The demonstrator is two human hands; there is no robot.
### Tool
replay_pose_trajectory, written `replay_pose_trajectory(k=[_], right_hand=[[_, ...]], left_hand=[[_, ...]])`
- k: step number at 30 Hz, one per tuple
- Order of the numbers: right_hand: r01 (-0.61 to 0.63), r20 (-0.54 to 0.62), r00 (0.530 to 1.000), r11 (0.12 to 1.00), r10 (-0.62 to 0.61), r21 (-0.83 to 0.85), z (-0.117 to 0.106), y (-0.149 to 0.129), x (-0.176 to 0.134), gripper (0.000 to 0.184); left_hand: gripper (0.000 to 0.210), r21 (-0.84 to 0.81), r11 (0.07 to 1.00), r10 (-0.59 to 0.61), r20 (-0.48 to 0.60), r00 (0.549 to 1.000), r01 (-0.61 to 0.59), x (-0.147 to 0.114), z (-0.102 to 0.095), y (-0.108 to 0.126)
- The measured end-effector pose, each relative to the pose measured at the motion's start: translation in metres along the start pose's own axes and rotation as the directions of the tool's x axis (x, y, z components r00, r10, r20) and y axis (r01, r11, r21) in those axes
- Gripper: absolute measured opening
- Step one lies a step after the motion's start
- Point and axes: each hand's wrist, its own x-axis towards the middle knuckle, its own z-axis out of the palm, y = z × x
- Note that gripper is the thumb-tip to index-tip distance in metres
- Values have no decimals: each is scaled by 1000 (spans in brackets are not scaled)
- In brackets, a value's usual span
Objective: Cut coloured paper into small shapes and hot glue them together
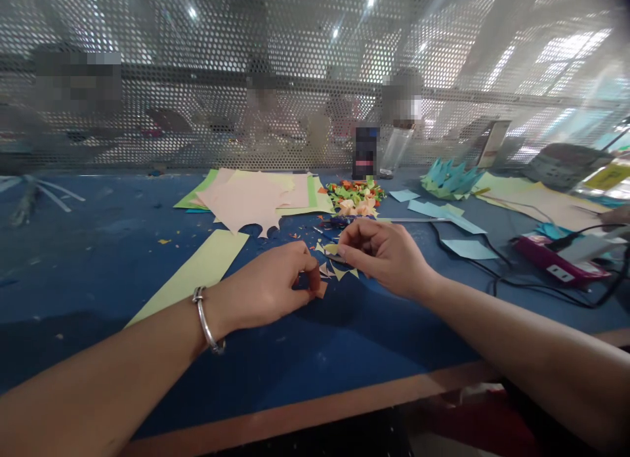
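Observation:
My left hand point(275, 283), with a silver bangle at its wrist, is closed low over the blue table. Its thumb and forefinger pinch a small peach paper scrap point(321, 289). To its right my right hand point(388, 257) is also closed, with a pale yellow paper scrap point(331, 249) at its fingertips. Pointed yellow paper offcuts point(343, 273) lie between the two hands. Just beyond them rises a heap of orange, green and peach paper bits point(357, 197). A cut pink paper sheet point(241, 197) with a scalloped edge lies over green sheets behind my left hand.
A long pale yellow paper strip point(194, 273) lies at left. Blue paper pieces point(470, 249), a blue folded paper form point(450, 179) and a purple power strip point(558, 260) with black cables are at right. A clear bottle point(396, 152) stands before the perforated metal screen point(197, 115).

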Motion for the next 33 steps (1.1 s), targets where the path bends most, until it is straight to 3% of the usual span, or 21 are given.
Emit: replay_pose_trajectory(k=[7,11,16,22,26,33], right_hand=[[62,18,998,996,-61,-56,3,-5,-2,10],[145,1,989,980,-146,-137,4,-6,-4,8],[221,-24,972,951,-232,-217,5,-5,-6,6],[279,-44,952,920,-302,-276,6,-5,-7,4],[309,-45,941,906,-336,-290,8,-6,-8,5],[351,-51,922,882,-385,-316,8,-6,-11,3]], left_hand=[[11,-110,994,-25,-209,978,2,1,-5,4],[7,-170,985,-35,-269,963,-12,1,-2,7],[2,-380,924,-65,-234,970,-30,2,-1,5],[20,-729,685,-142,-104,984,22,4,-5,10],[16,-806,591,-214,-109,971,40,5,-3,14],[20,-798,603,-231,-168,958,6,4,1,8]])
